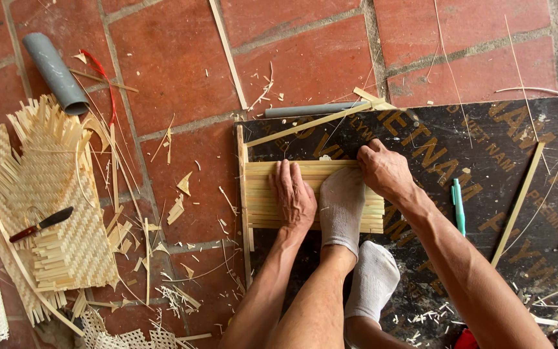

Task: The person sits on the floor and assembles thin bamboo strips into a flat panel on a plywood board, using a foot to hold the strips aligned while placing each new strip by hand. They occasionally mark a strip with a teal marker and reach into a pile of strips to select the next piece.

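Note:
A row of pale bamboo strips [263, 197] lies side by side on a dark printed board [485, 148]. My left hand [294, 196] presses flat on the strips, fingers pointing away from me. My right hand [385, 171] rests at the far edge of the strips, fingers curled on them. Between the hands, my foot in a white sock [341, 207] stands on the strips and pins them down. A second socked foot [372, 279] sits nearer to me on the board. One upright strip [245, 194] crosses the row at its left end.
A woven bamboo mat [53, 207] with a small knife [40, 223] on it lies at the left on the red tile floor. A grey pipe [54, 72] is at the far left, another grey tube [311, 110] by the board's edge. A teal pen [458, 205] and loose strips [518, 203] lie on the board.

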Motion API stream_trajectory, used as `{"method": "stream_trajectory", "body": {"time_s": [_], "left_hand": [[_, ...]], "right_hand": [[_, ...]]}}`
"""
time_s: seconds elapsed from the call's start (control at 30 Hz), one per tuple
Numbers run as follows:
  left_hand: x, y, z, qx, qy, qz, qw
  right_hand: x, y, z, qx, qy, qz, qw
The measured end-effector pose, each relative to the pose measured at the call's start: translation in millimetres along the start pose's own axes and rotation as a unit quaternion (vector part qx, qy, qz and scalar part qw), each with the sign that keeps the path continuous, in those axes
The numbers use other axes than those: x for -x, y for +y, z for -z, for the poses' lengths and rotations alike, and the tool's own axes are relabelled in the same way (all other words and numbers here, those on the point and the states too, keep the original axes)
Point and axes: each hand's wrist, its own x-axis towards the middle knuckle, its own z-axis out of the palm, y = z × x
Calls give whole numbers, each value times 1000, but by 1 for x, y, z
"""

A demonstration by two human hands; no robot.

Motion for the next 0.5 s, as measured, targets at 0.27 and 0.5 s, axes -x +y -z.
{"method": "stream_trajectory", "body": {"time_s": [0.27,0.5], "left_hand": [[-9,1,15,-42,10,-46,998],[-17,6,21,-36,3,-33,999]], "right_hand": [[-62,8,32,70,-11,-18,997],[-95,6,41,64,14,21,998]]}}
